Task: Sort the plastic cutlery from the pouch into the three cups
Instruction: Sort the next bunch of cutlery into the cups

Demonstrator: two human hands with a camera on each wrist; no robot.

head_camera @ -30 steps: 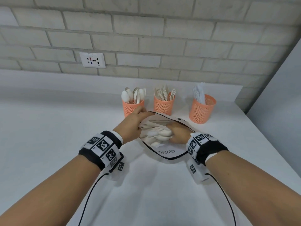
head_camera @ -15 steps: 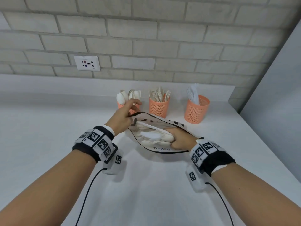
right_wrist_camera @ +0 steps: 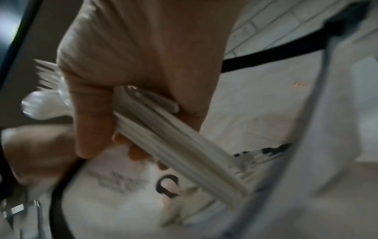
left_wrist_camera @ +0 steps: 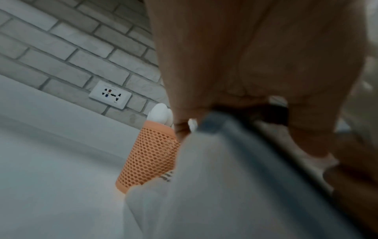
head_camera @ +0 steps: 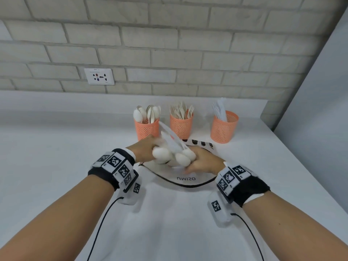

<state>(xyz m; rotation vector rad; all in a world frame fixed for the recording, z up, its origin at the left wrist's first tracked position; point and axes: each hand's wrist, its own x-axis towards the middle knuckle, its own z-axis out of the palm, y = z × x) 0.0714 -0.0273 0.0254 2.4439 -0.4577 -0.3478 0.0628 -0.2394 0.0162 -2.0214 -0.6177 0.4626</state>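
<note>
- Fingers of the right hand (head_camera: 202,162) curl round a mixed bundle of white plastic cutlery (head_camera: 174,153) in the head view, spoon bowls toward the person and handles slanting up toward the back. The bundle is just above the mouth of the white fabric pouch with black zip edging (head_camera: 185,178), which lies on the white countertop (head_camera: 56,166). The left hand (head_camera: 143,150) is at the pouch's far-left edge; its fingers are hidden here.
- Behind the pouch stand three orange mesh plastic cups: the spoon cup (head_camera: 146,129), the fork cup (head_camera: 181,127) and the knife cup (head_camera: 224,129), with the knife cup well apart to the right. I would lift the bundle clear of the pouch before swinging it, since the raised handles point at the spoon cup and could tip it.
- Left wrist view: the left fingers pinch the pouch's dark zip edge (left_wrist_camera: 235,129), holding the mouth up; the spoon cup (left_wrist_camera: 147,158) is just beside. Open counter lies to the left.
- Right wrist view: the thumb and fingers (right_wrist_camera: 92,116) clamp the handles (right_wrist_camera: 184,148) tightly. Spoons and fork tines both show, so it is best to peel off one kind at a time.
</note>
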